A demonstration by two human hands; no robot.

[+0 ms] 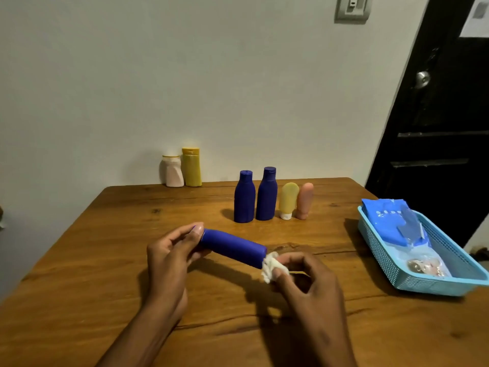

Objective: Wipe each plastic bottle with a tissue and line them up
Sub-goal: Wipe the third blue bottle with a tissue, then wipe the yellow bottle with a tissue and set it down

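1. Head view: a blue bottle [234, 247] is held sideways above the wooden surface [105, 260].
2. Its left end is gripped by the curled fingers of the left hand [169, 256].
3. A crumpled white tissue [270, 266] is pinched by the right hand [304, 282] and pressed against the bottle's right end.
4. Four things are lined up behind: two dark blue bottles [244, 198] [266, 196], a yellow tube [288, 200] and a pink tube [304, 200], all close together.
5. A white bottle [173, 172] and a yellow bottle [191, 168] are stood by the wall, touching.
6. A blue basket [391, 263] with a blue pack [389, 218] inside is seen at the right.
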